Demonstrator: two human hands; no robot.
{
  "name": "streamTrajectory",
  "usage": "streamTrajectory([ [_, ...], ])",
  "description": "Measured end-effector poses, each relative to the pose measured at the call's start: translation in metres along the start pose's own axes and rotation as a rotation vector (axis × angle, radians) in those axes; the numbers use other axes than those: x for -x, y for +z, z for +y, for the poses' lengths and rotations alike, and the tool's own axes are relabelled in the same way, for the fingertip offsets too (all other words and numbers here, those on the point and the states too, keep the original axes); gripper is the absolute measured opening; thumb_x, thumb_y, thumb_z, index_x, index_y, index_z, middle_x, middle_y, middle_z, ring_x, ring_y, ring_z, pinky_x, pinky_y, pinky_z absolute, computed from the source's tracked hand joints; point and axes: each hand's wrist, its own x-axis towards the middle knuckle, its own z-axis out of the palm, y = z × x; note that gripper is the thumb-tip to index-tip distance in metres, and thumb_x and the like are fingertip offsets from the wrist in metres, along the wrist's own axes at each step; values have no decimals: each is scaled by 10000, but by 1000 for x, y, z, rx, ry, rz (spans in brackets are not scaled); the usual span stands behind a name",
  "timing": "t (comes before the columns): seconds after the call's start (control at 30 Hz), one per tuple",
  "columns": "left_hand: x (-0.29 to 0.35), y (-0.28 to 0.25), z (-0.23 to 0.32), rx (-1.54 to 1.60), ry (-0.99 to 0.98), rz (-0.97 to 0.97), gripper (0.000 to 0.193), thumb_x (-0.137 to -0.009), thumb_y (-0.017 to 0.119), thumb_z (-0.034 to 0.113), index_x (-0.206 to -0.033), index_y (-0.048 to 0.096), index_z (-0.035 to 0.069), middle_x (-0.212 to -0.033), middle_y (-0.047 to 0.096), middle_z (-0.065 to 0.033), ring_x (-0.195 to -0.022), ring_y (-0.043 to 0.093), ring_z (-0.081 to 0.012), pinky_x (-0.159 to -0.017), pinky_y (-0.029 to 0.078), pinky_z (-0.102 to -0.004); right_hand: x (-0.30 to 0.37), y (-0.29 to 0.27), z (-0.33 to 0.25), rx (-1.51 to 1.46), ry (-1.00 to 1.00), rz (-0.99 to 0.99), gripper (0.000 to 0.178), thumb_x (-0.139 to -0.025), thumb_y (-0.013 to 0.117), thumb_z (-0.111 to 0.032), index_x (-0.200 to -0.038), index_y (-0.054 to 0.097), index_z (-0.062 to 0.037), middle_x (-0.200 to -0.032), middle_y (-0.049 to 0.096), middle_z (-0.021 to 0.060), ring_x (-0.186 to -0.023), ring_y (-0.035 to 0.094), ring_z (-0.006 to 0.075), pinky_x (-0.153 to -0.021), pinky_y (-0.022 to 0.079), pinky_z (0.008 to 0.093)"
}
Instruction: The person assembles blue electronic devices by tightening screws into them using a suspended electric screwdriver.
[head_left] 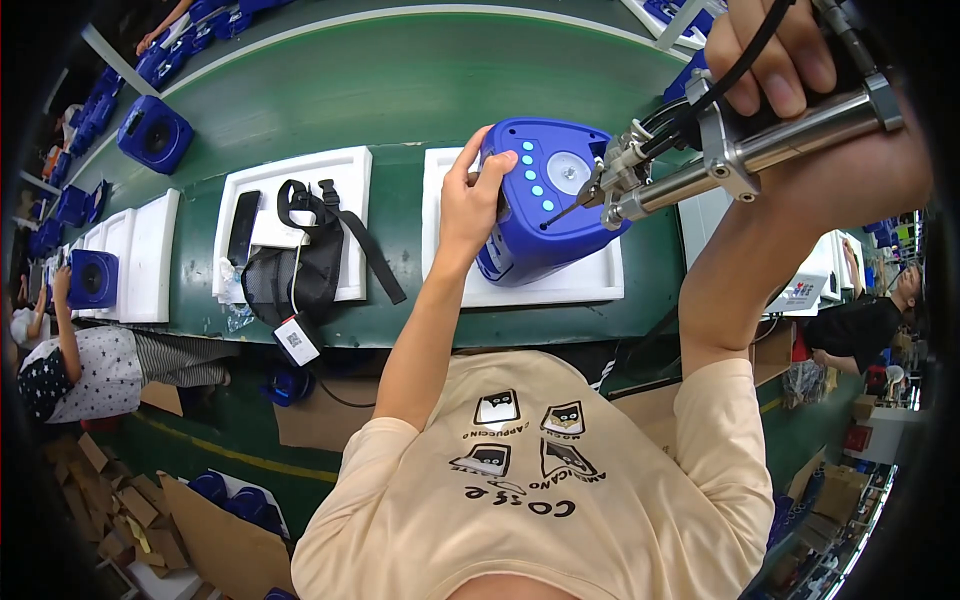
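Observation:
A blue speaker housing (545,240) rests on a white foam tray (600,288) in front of me. Its top panel has a row of pale round buttons and a round, clear-looking knob. My left hand (468,205) grips the housing's left side, the thumb pressing on the top near the buttons. At the upper right, my right hand (775,60) is wrapped round a power screwdriver (745,165) with metal tubes and a black cable. The tool slants down to the left. Its thin bit reaches the near edge of the top panel; whether it touches a screw I cannot tell.
To the left, another foam tray (355,230) holds a black mesh bag (300,280) with straps and a black phone (243,228). Further left stand blue speakers (155,135). A co-worker (95,365) is at the left, another person (860,325) at the right. Cardboard (230,545) lies below.

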Motion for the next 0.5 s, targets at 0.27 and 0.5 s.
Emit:
streamTrajectory([
  [0.27,0,-2,0,6,-25,-10,617,-895,697,264,-1426,570,-23,-743,631,13,-555,452,-13,-494,320,-205,1,-3,8,-134,158,-46,381,-1072,402,-386,-1020,515,-26,-510,422,32,-357,396,159,-365,398,315],
  [0.5,2,3,3,49,-25,8,558,-914,684,249,-1402,587,-3,-790,650,9,-593,487,-15,-520,355,-199,4,-5,16,-246,302,-88,386,-1076,388,-390,-1042,504,-23,-511,421,34,-355,388,163,-372,402,322],
])
